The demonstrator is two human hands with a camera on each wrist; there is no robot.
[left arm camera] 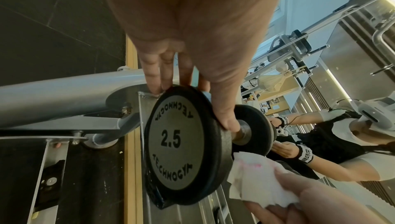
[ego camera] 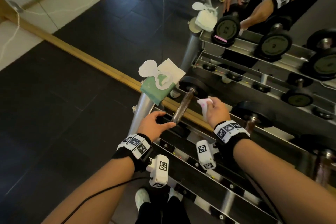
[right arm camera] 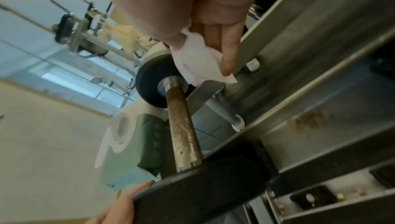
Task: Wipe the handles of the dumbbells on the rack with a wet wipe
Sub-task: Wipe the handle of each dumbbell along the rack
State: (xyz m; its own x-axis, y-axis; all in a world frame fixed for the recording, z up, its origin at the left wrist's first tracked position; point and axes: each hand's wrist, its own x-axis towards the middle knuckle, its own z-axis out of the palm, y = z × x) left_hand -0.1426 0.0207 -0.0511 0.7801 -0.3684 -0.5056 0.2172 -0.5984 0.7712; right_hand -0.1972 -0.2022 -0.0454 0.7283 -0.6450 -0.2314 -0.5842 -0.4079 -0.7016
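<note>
A 2.5 dumbbell lies at the left end of the rack's point(ego camera: 183, 133) top tier, its rusty handle point(ego camera: 183, 107) bare. My left hand point(ego camera: 163, 121) grips the near disc point(left arm camera: 181, 139) by its rim, fingers over the top and thumb point(left arm camera: 226, 119) on the inner edge. My right hand point(ego camera: 211, 104) pinches a crumpled white wet wipe point(ego camera: 204, 104) with pink stains, just right of the handle. In the right wrist view the wipe point(right arm camera: 200, 62) hangs by the far disc point(right arm camera: 149, 84), a little off the handle point(right arm camera: 186, 134).
A green wet wipe pack point(ego camera: 156, 85) with its lid open sits on the rack's left end, beside the far disc. Another dumbbell point(ego camera: 252, 116) rests to the right. A lower tier point(ego camera: 209, 174) has bare cradles. A mirror point(ego camera: 254, 14) behind the rack repeats the scene.
</note>
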